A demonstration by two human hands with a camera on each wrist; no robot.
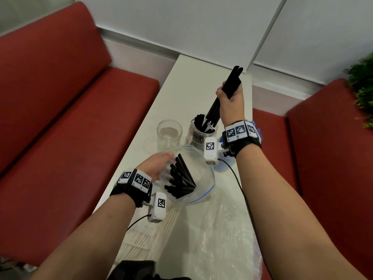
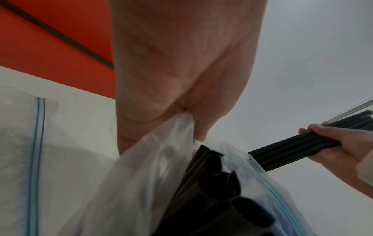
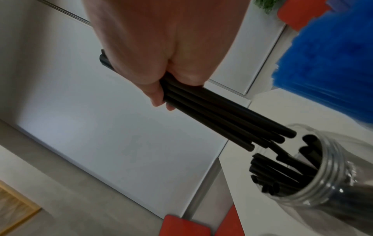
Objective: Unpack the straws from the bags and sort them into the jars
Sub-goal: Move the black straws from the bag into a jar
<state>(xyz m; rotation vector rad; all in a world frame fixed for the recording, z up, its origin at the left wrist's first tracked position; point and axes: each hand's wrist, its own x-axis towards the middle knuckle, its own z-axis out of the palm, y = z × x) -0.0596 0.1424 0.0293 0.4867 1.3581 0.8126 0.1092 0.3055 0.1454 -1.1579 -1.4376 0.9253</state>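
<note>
My right hand (image 1: pixel 230 98) grips a bundle of black straws (image 1: pixel 224 93) and holds it slanted over the clear jar (image 1: pixel 202 131) that has several black straws in it; the bundle's lower ends hang at the jar's mouth (image 3: pixel 315 161). My left hand (image 1: pixel 159 162) pinches the rim of an open clear zip bag (image 1: pixel 187 174) with more black straws (image 1: pixel 181 180) inside. In the left wrist view the bag's film (image 2: pixel 153 156) is bunched between my fingers. An empty clear jar (image 1: pixel 169 134) stands to the left of the filled one.
A bag of white straws (image 1: pixel 149 235) lies on the white table (image 1: pixel 181 87) near me, beside crumpled clear plastic (image 1: pixel 220 229). Blue straws (image 3: pixel 327 63) stand behind my right wrist. Red benches (image 1: pixel 60 118) flank the table.
</note>
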